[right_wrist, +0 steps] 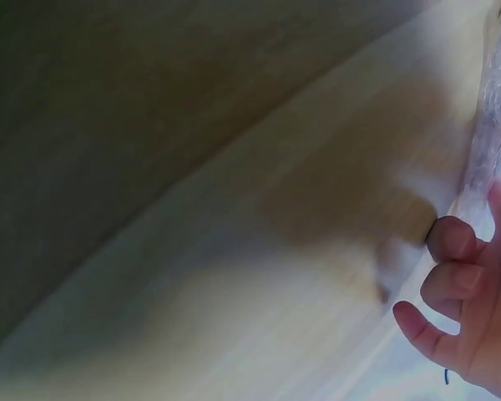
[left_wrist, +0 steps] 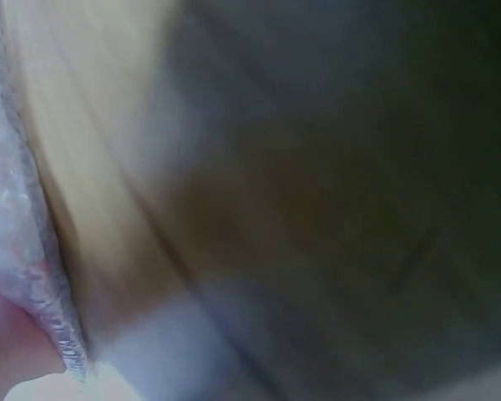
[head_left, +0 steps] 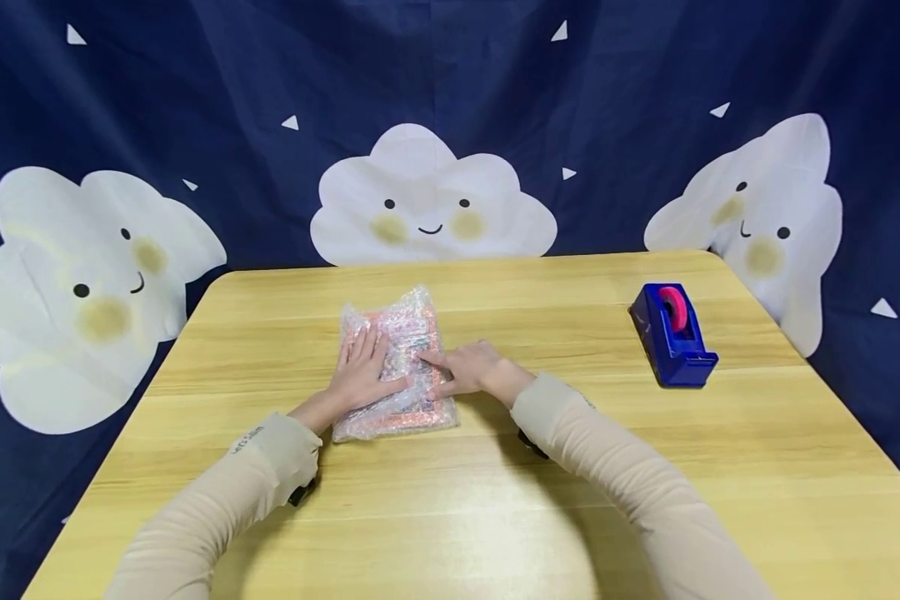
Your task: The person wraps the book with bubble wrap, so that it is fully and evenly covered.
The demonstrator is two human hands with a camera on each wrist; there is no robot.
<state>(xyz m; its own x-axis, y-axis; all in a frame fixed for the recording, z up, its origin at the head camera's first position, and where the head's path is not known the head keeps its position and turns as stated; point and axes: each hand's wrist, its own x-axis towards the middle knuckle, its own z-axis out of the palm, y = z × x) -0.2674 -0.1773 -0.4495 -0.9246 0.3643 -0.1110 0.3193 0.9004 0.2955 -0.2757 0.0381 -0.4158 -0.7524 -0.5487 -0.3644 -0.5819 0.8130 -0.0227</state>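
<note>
A flat, rectangular package in clear bubble wrap (head_left: 408, 321) lies on the table left of centre, an orange-red patterned thing showing through the plastic. My left hand (head_left: 360, 371) rests flat on its left part, fingers spread and pointing away from me. From the right, my right hand (head_left: 472, 367) touches the wrap near the package's right edge with index finger and thumb apart. Its other fingers (right_wrist: 452, 284) bend loosely beside the package in the right wrist view. Only a strip of the bubble wrap (left_wrist: 17, 200) appears at the left side of the left wrist view.
A blue tape dispenser (head_left: 671, 337) with a pink-red roll stands on the right side of the wooden table (head_left: 450, 517). Behind the table's far edge hangs a dark blue curtain (head_left: 495, 75) printed with white smiling clouds.
</note>
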